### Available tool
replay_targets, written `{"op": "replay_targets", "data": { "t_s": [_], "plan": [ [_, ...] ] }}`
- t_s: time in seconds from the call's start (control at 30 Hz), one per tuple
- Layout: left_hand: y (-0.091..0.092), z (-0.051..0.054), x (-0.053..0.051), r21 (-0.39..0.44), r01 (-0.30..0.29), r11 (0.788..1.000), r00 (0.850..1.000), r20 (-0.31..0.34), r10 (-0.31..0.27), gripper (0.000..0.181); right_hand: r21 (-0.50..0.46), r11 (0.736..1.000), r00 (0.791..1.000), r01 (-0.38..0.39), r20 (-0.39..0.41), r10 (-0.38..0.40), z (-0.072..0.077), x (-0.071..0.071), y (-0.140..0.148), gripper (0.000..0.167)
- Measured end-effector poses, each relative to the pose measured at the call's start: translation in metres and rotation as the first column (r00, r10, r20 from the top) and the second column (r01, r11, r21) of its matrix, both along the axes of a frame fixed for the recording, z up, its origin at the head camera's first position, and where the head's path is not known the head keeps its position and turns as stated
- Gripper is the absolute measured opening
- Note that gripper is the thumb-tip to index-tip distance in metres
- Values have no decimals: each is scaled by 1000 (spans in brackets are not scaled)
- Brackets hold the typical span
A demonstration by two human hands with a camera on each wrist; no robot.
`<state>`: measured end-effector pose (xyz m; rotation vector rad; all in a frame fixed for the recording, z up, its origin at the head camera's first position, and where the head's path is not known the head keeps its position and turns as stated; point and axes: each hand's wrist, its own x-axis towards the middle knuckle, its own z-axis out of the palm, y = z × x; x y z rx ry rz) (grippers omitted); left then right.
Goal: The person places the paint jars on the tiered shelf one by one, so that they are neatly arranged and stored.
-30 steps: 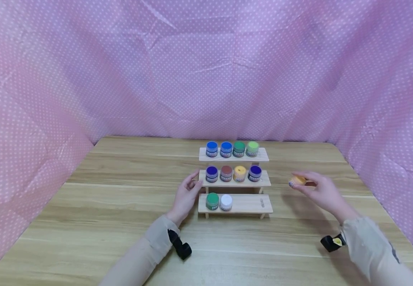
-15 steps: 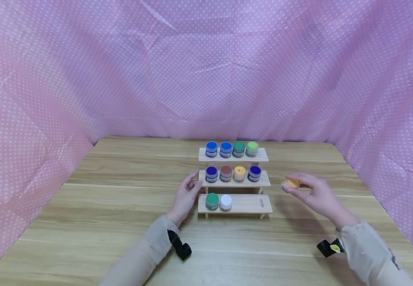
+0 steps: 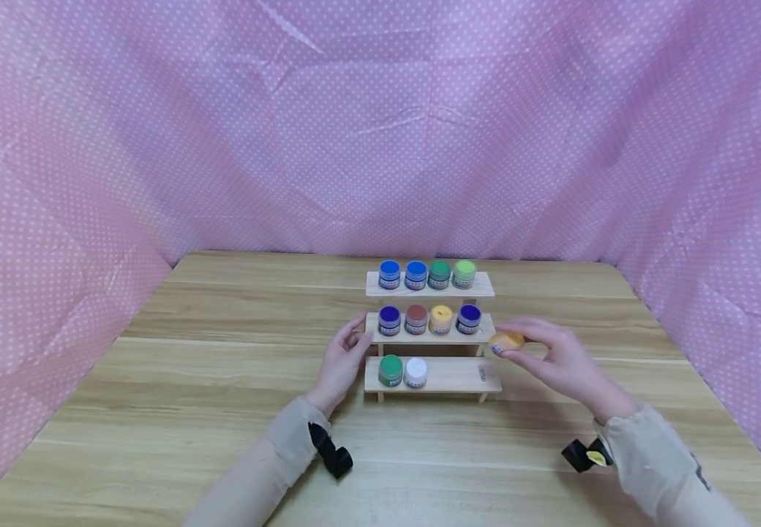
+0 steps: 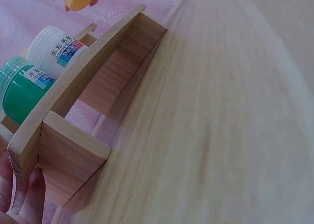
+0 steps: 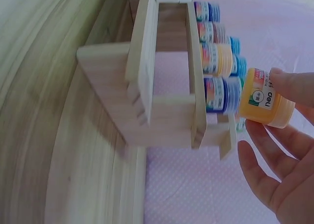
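In the head view my right hand (image 3: 561, 366) pinches a small yellow-orange gouache paint jar (image 3: 507, 342) between thumb and fingers, tilted, in the air by the right end of the middle tier. The right wrist view shows that jar (image 5: 267, 96) near a dark blue jar (image 5: 221, 94). My left hand (image 3: 341, 362) holds the left end of a three-tier wooden stand (image 3: 456, 375), its fingers (image 4: 32, 197) curled at the board's end. A green jar (image 3: 391, 371) and a white jar (image 3: 415, 372) stand at the left of the lowest tier.
The middle tier bears a purple-blue jar (image 3: 390, 320), a brown jar (image 3: 416, 320), a yellow jar (image 3: 440, 320) and another purple-blue jar (image 3: 469, 320). Blue and green jars (image 3: 440, 274) line the top tier. Pink dotted cloth (image 3: 380, 146) hangs behind the wooden table (image 3: 222, 329).
My right hand has moved left with the yellow-orange jar, from over the table to the stand's right end. The left hand and the other jars have stayed in place.
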<state>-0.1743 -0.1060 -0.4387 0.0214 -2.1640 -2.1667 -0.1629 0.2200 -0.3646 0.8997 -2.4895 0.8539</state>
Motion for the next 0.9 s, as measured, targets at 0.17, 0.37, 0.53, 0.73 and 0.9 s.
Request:
{"op": "replay_targets", "data": {
  "t_s": [0.17, 0.37, 0.53, 0.73, 0.9],
  "plan": [
    [1, -1, -1, 2, -5, 1000, 1000, 11, 5, 48, -1, 997, 997, -76, -10, 76, 0, 0, -11, 37],
    [1, -1, -2, 3, -12, 1000, 1000, 21, 11, 47, 28, 989, 989, -144, 21, 144, 1, 2, -26, 36],
    [0, -2, -2, -3, -9, 1000, 1000, 18, 9, 48, 70, 971, 973, -229, 37, 227, -1, 0, -38, 34],
    [1, -3, -1, -15, -15, 1000, 1000, 14, 15, 48, 79, 960, 963, -268, 12, 267, -3, -2, -46, 34],
    [2, -2, -1, -3, -21, 1000, 1000, -8, 21, 47, 97, 955, 960, -279, 49, 275, -4, -3, -52, 34]
  ]
}}
